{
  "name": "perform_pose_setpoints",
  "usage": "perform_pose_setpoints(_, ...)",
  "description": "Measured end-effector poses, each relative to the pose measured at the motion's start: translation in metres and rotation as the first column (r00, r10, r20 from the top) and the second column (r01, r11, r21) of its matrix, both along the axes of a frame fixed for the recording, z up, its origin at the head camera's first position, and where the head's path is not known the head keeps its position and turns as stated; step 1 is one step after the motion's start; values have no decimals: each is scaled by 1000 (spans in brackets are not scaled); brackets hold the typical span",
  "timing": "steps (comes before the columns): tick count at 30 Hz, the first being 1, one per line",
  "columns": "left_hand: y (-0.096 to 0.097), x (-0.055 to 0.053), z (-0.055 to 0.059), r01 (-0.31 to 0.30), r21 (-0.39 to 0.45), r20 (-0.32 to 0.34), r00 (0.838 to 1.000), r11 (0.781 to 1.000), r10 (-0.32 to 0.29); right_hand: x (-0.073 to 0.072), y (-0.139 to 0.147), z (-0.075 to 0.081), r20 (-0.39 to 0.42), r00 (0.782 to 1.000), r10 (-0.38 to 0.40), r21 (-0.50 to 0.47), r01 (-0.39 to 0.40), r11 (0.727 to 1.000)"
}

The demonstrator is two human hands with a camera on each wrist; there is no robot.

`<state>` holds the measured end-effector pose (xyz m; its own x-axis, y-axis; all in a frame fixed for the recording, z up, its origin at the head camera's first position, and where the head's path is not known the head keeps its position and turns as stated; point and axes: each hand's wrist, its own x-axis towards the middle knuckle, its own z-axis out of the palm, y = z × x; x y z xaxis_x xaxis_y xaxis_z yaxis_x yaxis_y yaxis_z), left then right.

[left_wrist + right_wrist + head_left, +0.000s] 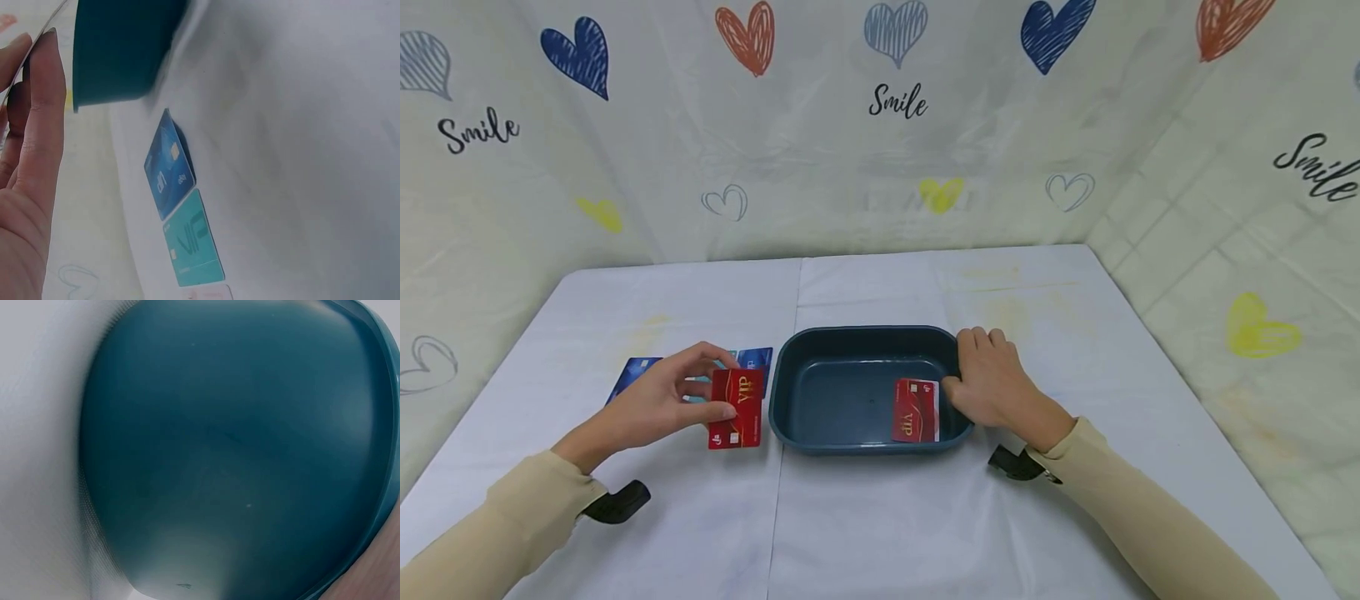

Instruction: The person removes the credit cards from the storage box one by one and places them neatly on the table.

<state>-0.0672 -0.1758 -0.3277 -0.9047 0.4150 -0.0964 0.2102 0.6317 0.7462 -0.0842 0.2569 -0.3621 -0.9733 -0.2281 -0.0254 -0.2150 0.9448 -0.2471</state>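
Note:
My left hand (662,396) pinches a red VIP card (747,408) between thumb and fingers, held up just left of a dark teal basin (842,400). Over the basin's right rim curls my right hand (996,379), gripping it. A second red VIP card (915,410) lies inside the basin, at its right end. In the left wrist view, a blue card (169,165) and a turquoise card (194,240) lie in a row on the table, with the edge of a pale pink card (209,292) at the bottom. The right wrist view shows mostly the basin's outer wall (231,450).
A white cloth (880,525) covers the table. Another blue card (631,375) lies behind my left hand, partly hidden. Pale sheets (820,150) with printed hearts and "Smile" hang behind and beside the table. Dark wrist mounts (617,504) stick out by both sleeves.

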Motion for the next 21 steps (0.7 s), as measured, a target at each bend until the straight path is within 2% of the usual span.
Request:
perform_pose_setpoints(9, -5, 2, -5, -22, -24, -12, 1000, 999, 22, 0, 0, 0, -2, 1000, -3, 0, 3, 1000)
perform_pose_setpoints(15, -6, 5, -10, -43, -8, 34, 998, 999, 43, 1, -1, 1, -5, 1000, -1, 8, 1, 1000)
perform_pose_setpoints(21, -7, 6, -16, -35, 6, 55, 998, 999, 35, 0, -1, 1, -8, 1000, 2, 5, -2, 1000)
